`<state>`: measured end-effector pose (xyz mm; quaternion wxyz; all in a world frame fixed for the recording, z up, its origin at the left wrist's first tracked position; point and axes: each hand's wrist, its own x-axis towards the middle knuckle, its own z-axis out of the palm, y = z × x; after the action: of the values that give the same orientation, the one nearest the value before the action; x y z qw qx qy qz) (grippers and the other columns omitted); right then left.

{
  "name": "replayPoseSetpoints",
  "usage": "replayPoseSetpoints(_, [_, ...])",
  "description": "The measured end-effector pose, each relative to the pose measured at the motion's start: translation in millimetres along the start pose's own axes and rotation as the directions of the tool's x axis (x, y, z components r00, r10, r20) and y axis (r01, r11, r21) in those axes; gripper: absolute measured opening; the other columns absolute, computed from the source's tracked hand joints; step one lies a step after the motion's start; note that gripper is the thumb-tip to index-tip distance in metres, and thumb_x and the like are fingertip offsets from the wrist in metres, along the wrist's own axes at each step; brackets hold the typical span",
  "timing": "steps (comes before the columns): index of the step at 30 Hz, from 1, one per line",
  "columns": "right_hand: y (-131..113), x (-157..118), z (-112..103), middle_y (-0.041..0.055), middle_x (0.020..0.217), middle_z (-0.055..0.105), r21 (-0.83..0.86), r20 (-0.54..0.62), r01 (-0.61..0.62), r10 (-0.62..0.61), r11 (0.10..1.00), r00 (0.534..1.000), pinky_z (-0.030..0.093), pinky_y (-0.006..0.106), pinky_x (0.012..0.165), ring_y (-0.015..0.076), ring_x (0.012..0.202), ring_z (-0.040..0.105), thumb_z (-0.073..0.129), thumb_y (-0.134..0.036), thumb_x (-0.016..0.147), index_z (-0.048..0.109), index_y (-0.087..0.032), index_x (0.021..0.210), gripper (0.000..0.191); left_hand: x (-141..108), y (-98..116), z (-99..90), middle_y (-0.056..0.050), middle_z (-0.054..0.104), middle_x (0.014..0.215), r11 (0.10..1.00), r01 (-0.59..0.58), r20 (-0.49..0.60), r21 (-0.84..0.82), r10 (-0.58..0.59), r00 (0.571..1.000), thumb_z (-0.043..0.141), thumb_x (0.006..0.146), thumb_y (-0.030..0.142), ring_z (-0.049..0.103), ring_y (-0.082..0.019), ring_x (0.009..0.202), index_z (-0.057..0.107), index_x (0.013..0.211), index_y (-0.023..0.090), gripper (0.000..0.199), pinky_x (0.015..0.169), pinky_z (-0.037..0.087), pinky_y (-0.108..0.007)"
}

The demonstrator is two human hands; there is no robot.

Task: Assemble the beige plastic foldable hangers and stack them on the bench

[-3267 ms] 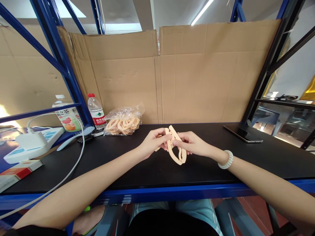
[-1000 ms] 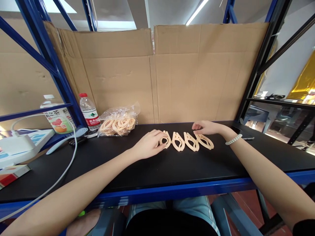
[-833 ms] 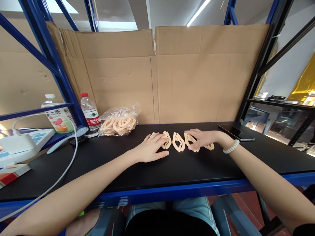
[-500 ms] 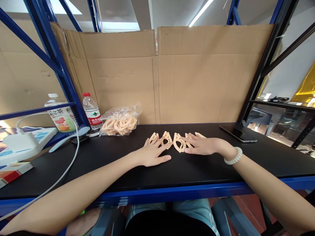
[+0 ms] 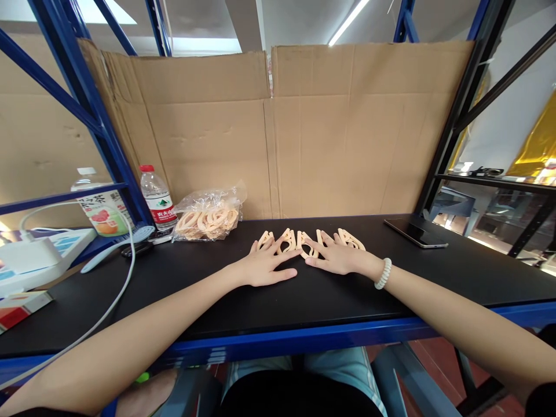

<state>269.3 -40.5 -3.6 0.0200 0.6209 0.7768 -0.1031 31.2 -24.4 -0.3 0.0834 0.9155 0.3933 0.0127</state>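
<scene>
Several beige folded plastic pieces with looped frames, which look like folding hangers point(image 5: 299, 236), stand close together in a row on the black tabletop point(image 5: 278, 313). My left hand point(image 5: 263, 267) lies over the left end of the row, palm down, its spread fingers touching the pieces there. My right hand point(image 5: 341, 258) rests over the middle and right pieces, also palm down with fingers apart. The rightmost folding hanger point(image 5: 346, 236) shows beyond its fingers. Parts of the row are hidden under both hands. Neither hand grips anything.
A clear bag of similar beige pieces point(image 5: 211, 219) lies behind on the left, beside a red-capped water bottle point(image 5: 158, 200). A phone point(image 5: 414, 233) lies at the right. A white cable point(image 5: 124, 284) crosses the left side. Cardboard point(image 5: 208, 139) walls the back.
My right hand has moved left along the row, and the pieces under it now sit closer to the left ones. My left hand stays nearly in place. The view has shifted slightly.
</scene>
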Motion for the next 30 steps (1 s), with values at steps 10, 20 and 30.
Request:
replayPoseSetpoints(10, [9, 25, 7, 0.0114, 0.16, 0.01, 0.006, -0.21, 0.122, -0.118, 0.993, 0.971, -0.001, 0.066, 0.11, 0.0418, 0.144, -0.003, 0.014, -0.078, 0.086, 0.006, -0.035, 0.153, 0.08, 14, -18, 2.2, -0.004, 0.007, 0.161, 0.999, 0.034, -0.107, 0.037, -0.03, 0.994, 0.029, 0.09, 0.068, 0.006, -0.04, 0.145, 0.022, 0.147, 0.044, 0.062, 0.107, 0.005, -0.069])
replayPoseSetpoints(20, [44, 28, -3, 0.0094, 0.159, 0.013, 0.003, -0.121, 0.02, -0.02, 1.0, 0.992, 0.008, 0.065, 0.11, 0.038, 0.145, -0.002, 0.015, -0.081, 0.082, 0.01, -0.034, 0.153, 0.085, 10, -13, 1.9, -0.006, 0.022, 0.158, 0.998, 0.055, -0.128, 0.037, -0.05, 0.991, 0.026, 0.092, 0.066, 0.01, -0.034, 0.146, 0.03, 0.147, 0.037, 0.062, 0.111, 0.006, -0.065])
replayPoseSetpoints(30, [40, 35, 5, 0.0157, 0.159, 0.012, -0.035, -0.15, 0.011, -0.016, 0.999, 0.989, 0.012, 0.062, 0.11, 0.0381, 0.145, 0.002, 0.013, -0.079, 0.084, 0.007, -0.029, 0.154, 0.086, 11, -19, 6.4, -0.007, 0.027, 0.156, 0.997, 0.005, -0.183, 0.071, 0.008, 0.983, 0.026, 0.093, 0.064, 0.018, -0.033, 0.144, 0.031, 0.146, 0.037, 0.059, 0.11, 0.009, -0.068])
